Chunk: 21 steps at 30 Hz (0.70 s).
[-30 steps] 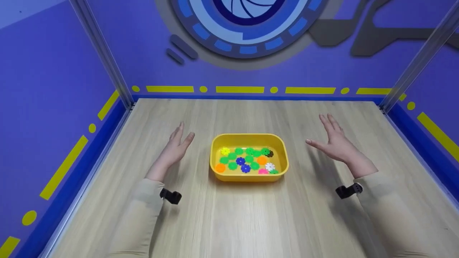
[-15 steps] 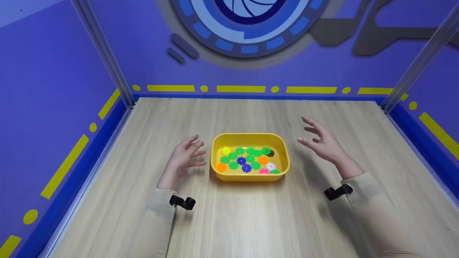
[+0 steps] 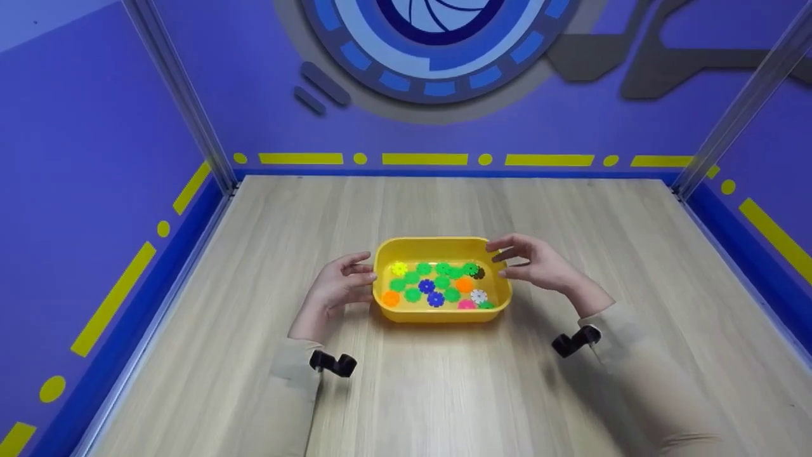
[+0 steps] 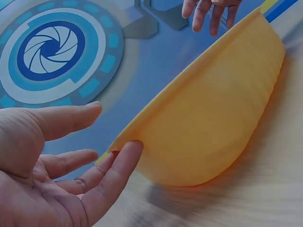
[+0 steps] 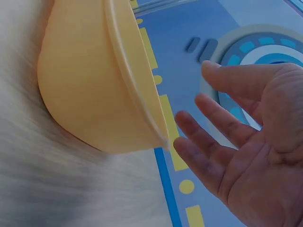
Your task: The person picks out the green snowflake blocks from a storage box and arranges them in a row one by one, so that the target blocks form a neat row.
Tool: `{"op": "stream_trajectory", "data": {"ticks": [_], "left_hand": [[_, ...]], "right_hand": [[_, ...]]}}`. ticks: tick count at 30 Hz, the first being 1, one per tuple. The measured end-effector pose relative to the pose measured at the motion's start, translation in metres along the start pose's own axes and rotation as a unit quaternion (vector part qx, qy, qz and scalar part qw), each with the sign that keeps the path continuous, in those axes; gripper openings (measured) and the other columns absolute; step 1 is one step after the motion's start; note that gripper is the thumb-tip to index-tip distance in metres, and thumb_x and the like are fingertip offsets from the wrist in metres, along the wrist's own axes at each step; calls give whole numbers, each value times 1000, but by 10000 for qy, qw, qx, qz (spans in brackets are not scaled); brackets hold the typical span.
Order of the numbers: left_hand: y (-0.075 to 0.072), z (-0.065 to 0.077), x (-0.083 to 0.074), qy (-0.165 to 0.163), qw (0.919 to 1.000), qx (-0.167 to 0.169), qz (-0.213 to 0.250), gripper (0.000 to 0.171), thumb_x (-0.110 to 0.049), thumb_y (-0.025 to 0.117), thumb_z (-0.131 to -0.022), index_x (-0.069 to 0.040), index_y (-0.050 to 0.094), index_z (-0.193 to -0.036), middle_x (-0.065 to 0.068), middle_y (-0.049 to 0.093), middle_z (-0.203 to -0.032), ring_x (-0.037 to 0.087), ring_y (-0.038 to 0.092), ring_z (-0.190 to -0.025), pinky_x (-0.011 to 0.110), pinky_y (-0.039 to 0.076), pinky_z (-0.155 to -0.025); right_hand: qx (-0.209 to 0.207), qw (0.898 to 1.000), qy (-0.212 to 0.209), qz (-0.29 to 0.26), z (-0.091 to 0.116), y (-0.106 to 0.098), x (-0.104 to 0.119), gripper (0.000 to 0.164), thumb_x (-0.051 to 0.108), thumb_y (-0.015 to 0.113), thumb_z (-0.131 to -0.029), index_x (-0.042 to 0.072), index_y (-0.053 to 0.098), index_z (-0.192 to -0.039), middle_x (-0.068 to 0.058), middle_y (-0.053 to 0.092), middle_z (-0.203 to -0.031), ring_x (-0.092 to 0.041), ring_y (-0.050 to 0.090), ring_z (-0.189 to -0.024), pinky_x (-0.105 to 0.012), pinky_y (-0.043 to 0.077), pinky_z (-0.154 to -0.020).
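Observation:
A yellow plastic basin (image 3: 441, 315) sits on the table, holding several flower-shaped plastic discs (image 3: 435, 298) in green, blue, orange, yellow, white, pink and black. At its left end is my left hand (image 3: 339, 284), fingers loosely bent and fingertips right at the wall. In the left wrist view a fingertip (image 4: 135, 149) overlaps the basin's outer side, the thumb standing apart from the rim. My right hand (image 3: 538, 263) hovers at the right end, its fingertips overlapping the rim in the head view. The right wrist view has these relaxed fingers (image 5: 203, 137) spread just beside the rim.
The light wood table (image 3: 412, 387) is enclosed by a purple-blue back wall (image 3: 228, 82) and side walls with yellow dashes. Metal posts (image 3: 184, 95) stand at the back corners. Each wrist wears a small black camera (image 3: 333, 363).
Both hands have moved inward from either side to the ends of the basin, their fingers bending from a spread pose. The basin and discs have stayed in place.

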<state>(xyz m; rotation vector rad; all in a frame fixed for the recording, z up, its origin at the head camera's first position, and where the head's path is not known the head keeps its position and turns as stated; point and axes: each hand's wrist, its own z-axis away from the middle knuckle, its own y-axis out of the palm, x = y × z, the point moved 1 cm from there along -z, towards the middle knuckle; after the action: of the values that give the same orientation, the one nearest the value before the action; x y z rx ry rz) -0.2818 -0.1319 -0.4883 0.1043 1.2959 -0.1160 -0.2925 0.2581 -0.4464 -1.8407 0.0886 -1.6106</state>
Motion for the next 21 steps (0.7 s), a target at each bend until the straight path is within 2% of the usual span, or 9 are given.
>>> {"op": "stream_trajectory", "data": {"ticks": [6, 9, 12, 16, 21], "left_hand": [[5, 0, 2, -45, 9998, -166, 99, 62, 4, 72, -89, -1, 53, -147, 16, 61, -122, 16, 67, -81, 29, 63, -67], [7, 0, 4, -22, 9997, -228, 124, 61, 6, 71, -87, 1, 55, -145, 15, 61, -120, 15, 65, -77, 26, 62, -64], [8, -1, 5, -2, 9995, -277, 138, 58, 7, 71, -86, 1, 58, -142, 15, 61, -118, 15, 64, -76, 26, 61, -63], [9, -1, 7, -35, 9993, -303, 229, 54, 8, 70, -87, 1, 60, -140, 16, 62, -119, 16, 64, -73, 26, 61, -64], [10, 1, 6, -58, 9993, -284, 254, 55, 9, 69, -87, 0, 60, -140, 17, 62, -121, 16, 65, -72, 28, 62, -65]], "right_hand": [[695, 9967, 99, 398, -7, 10, 8, 37, -3, 70, -91, 3, 66, -128, -24, 66, -130, -42, 63, -121, -40, 59, -100], [1015, 9921, 138, 727, -11, 16, 14, 35, -3, 72, -90, 3, 68, -124, -21, 68, -126, -38, 64, -118, -47, 58, -102], [1287, 9844, 176, 1186, -15, 23, 20, 31, -2, 73, -89, 3, 69, -120, -16, 70, -121, -33, 65, -112, -49, 58, -100], [1642, 9645, 144, 2062, -21, 34, 26, 25, -1, 72, -88, 6, 72, -112, -10, 73, -111, -28, 67, -100, -43, 60, -91], [1920, 9299, 168, 3134, -26, 47, 31, 21, -2, 71, -85, 8, 74, -103, -7, 74, -98, -20, 65, -85, -39, 60, -85]]}}
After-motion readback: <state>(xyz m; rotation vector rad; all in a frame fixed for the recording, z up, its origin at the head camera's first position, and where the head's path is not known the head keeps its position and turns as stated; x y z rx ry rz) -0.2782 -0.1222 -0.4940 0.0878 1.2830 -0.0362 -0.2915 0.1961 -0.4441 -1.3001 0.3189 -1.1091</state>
